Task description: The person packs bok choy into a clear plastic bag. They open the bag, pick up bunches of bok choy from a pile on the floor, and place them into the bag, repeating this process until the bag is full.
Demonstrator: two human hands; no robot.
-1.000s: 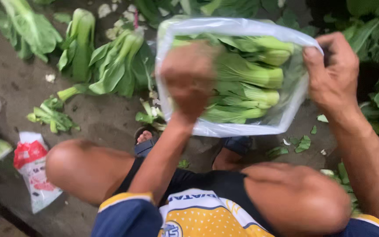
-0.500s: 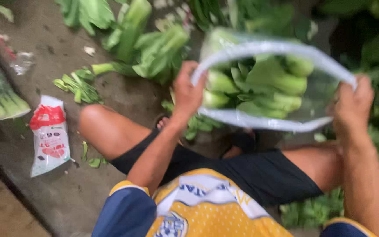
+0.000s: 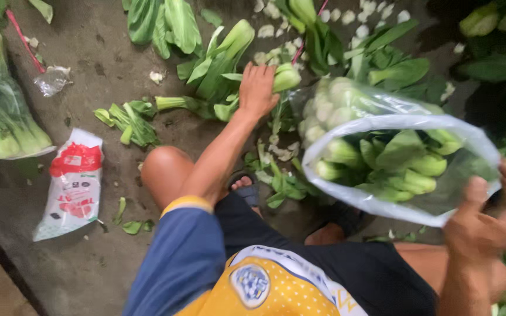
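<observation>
- The left hand (image 3: 257, 89) reaches out over the wet concrete floor (image 3: 106, 64) and its fingers close round a pale-stemmed head of bok choy (image 3: 285, 76) lying among loose heads and trimmings
- The right hand (image 3: 490, 219) grips the rim of a clear plastic bag (image 3: 402, 126), thumb on the near side and fingers curled over the edge, so the mouth stays open toward the person
- The bag is held in the air above the knees, already well filled with greens (image 3: 382, 161); it looks heavy for a one-handed hold and the thin film probably stretches and slips, so a bunched handful of rim seems safer than a pinch
- The loose head looks light and crisp: thick stalks are firm, leaves are soft and bruise or tear easily, and the surface may be damp
- The best place to take it appears to be the stem base, where it is stiffest, not the leaf tips
- Another packed bag (image 3: 1, 117) lies at far left, well apart, with a red and white packet (image 3: 71, 181) near the left knee
</observation>
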